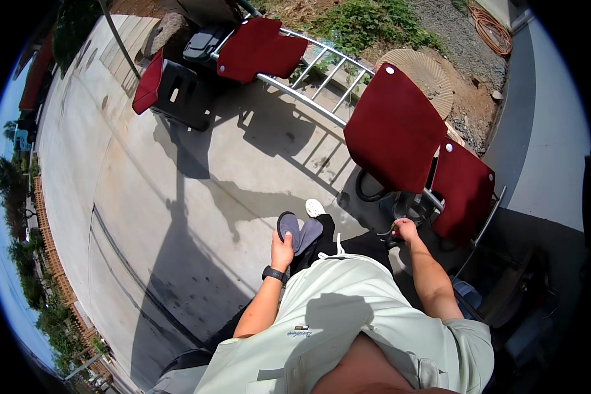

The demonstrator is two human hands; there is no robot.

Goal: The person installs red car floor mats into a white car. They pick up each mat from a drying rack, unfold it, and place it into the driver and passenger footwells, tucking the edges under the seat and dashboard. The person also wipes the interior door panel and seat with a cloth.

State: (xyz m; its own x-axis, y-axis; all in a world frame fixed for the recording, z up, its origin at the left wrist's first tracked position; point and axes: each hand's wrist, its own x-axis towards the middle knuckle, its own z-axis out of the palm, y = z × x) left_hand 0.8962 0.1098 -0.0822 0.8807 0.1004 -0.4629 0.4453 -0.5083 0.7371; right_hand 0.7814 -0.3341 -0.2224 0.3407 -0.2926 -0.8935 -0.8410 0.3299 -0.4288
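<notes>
My left hand, a dark watch on its wrist, is closed on a purple-grey slipper with a black edge. A second grey piece of similar shape shows right beside it. Over by my right leg, my right hand has its fingers curled together; what they hold is too small to make out. Just beyond that hand stands a clear container, partly in shadow, with dark items around it. My white shoe rests on the concrete.
Dark red padded covers hang over a metal ladder lying across the far side. A black plastic stool stands at the far left. A grey wall rises on the right, with a coiled orange hose near it.
</notes>
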